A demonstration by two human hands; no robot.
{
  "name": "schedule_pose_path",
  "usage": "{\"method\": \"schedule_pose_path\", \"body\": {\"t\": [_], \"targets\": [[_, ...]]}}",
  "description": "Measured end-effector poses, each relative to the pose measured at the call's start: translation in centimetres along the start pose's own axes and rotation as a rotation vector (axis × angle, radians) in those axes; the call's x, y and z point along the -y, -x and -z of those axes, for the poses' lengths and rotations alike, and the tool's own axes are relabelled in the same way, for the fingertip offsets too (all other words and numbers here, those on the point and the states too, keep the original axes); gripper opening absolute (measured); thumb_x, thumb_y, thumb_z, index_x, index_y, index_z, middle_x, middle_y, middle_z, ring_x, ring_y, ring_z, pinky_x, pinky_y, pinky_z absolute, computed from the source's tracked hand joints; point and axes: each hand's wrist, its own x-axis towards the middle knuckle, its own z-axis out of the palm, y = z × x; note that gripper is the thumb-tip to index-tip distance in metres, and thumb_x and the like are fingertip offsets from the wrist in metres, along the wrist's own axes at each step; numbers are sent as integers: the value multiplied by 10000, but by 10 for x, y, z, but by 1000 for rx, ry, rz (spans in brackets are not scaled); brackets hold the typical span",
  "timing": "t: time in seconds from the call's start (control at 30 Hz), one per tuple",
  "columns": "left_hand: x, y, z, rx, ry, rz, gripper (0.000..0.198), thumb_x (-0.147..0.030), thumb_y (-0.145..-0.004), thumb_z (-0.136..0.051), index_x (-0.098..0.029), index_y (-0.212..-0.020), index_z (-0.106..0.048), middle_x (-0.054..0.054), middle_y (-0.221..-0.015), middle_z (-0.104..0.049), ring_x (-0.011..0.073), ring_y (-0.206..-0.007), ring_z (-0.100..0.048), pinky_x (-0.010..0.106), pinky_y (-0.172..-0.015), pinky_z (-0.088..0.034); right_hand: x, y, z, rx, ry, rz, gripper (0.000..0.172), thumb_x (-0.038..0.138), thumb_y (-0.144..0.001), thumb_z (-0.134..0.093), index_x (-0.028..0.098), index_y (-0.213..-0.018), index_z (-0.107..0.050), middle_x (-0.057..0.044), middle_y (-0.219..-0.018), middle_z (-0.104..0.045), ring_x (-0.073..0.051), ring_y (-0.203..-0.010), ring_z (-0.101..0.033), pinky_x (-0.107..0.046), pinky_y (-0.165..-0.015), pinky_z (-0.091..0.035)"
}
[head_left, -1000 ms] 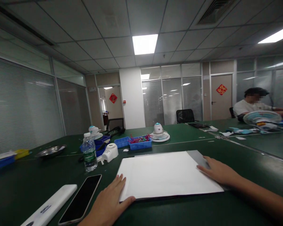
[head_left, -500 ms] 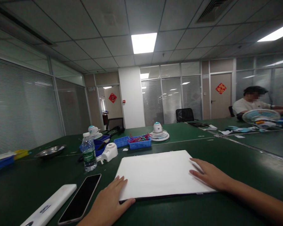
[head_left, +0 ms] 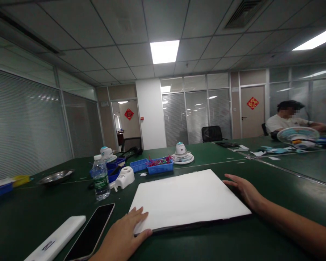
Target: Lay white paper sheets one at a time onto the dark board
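Note:
A flat white rectangular sheet or board [head_left: 188,198] with a dark edge underneath lies on the green table in front of me. My left hand [head_left: 129,228] rests on its near left corner, fingers spread over the white surface and thumb along the near edge. Beside the right edge is my right hand [head_left: 246,192], fingers extended and apart; whether it touches the edge is hard to tell. A dark strip shows below the near edge. To the left of my left hand lie a smartphone [head_left: 93,229] with a dark screen and a long white object [head_left: 58,237] with dark markings.
Behind the phone stand a water bottle [head_left: 100,181] and a white plastic housing [head_left: 125,177]. Beyond the board are a blue tray [head_left: 160,168] of coloured wires and a white fan part [head_left: 181,156]. A metal dish [head_left: 55,177] is left; a person [head_left: 284,117] sits right.
The white board has turned a little, its right side shifting away from me. My right hand has slid off its top to beside the edge. My left hand stays on the near left corner.

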Motion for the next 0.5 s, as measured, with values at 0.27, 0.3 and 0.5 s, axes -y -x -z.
{"method": "schedule_pose_path", "body": {"t": [0.27, 0.3, 0.5], "targets": [[0, 2, 10, -25, 78, 23, 705, -675, -864, -517, -266, -1438, -540, 27, -1555, -455, 279, -1429, -449, 451, -1203, -332, 19, 14, 5, -3, -314, 144, 884, 576, -882, -388, 229, -1613, -33, -116, -1529, -494, -375, -1198, -637, -502, -848, -597], [1, 3, 11, -33, 78, 21, 709, -675, -868, -508, -255, -1439, -539, 31, -1552, -464, 282, -1417, -466, 446, -1194, -349, 20, 16, 4, -12, -333, 150, 901, 574, -873, -428, 250, -1613, -29, -111, -1543, -477, -383, -1159, -657, -506, -811, -605], [-1, 9, 11, 27, 36, 40, 946, -719, -757, -628, -194, -1517, -424, 75, -1603, -389, 303, -1457, -402, 423, -1222, -300, 19, 23, -4, -22, -375, 95, 924, 507, -854, -457, 282, -1603, 37, -112, -1589, -406, -397, -1006, -705, -556, -734, -603]]}}
